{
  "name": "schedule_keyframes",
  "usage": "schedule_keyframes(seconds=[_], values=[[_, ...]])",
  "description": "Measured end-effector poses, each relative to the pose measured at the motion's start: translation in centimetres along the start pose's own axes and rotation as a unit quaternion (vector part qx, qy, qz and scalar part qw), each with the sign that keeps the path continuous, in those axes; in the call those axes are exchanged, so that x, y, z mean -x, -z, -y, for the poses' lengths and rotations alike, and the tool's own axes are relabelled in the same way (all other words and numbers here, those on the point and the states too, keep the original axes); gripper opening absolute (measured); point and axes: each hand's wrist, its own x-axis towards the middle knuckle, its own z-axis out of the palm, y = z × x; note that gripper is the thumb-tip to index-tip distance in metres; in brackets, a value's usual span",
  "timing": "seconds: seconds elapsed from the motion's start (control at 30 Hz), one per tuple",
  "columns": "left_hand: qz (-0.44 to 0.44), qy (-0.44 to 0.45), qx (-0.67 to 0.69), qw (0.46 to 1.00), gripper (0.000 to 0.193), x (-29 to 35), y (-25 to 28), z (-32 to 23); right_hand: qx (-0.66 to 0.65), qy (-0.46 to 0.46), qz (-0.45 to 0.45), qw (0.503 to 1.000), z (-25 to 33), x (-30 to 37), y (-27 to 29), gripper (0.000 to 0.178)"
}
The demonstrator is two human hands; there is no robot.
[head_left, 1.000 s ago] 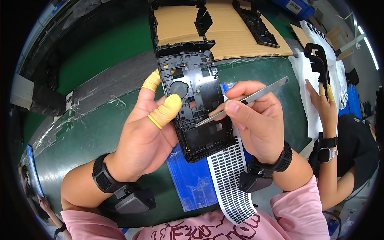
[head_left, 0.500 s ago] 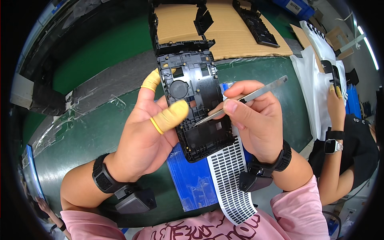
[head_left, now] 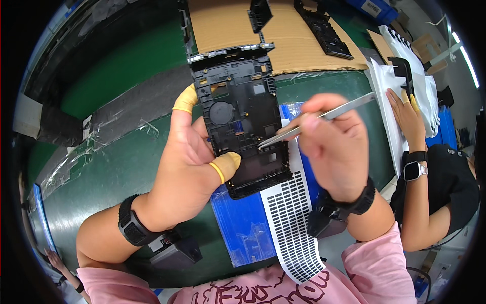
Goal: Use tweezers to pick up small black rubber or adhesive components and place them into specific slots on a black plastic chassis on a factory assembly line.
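Observation:
My left hand [head_left: 190,152], with yellow finger cots on thumb and a finger, grips a black plastic housing [head_left: 255,167] by its left side. The thumb lies on the housing's inner face; other fingers are behind it. A black frame part [head_left: 233,53] joins the housing's far end. Metal tweezers [head_left: 329,115] are pinched in my right hand [head_left: 336,147], which is slightly blurred. Their tips meet or hover just over the housing's lower middle; contact is hard to tell. Under the housing hangs a white sheet with rows of small black rectangular stickers [head_left: 291,213].
A blue plastic board [head_left: 243,233] lies on the green table [head_left: 106,177]. Beyond it is a cardboard sheet [head_left: 288,45] with another black housing [head_left: 324,30]. At right, a co-worker's hand [head_left: 410,114] touches white bags [head_left: 385,101] and a black part.
The housing has shifted slightly left and tilted. My left thumb has moved down along it. The tweezers' tips have moved right and up. The co-worker's hand has moved left over the white bags.

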Motion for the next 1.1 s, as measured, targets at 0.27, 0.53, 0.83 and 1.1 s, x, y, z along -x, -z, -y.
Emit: schedule_keyframes(seconds=[0.27,0.53,0.83,1.1], values=[[-0.031,-0.022,0.047,0.998,0.073,-0.6,1.2,-1.3,0.067,-0.063,-0.118,0.989,1.8,0.8,1.0,0.015],[-0.041,-0.008,0.075,0.996,0.066,-0.7,0.7,-1.9,0.064,-0.098,-0.149,0.982,0.3,4.1,1.6,0.014],[-0.071,-0.016,0.091,0.993,0.049,-0.2,0.1,-1.7,0.076,-0.076,-0.136,0.985,-0.2,4.5,1.7,0.014],[-0.027,-0.007,0.106,0.994,0.046,0.2,1.0,-1.3,0.082,-0.049,-0.147,0.985,-1.1,4.5,1.3,0.012]])
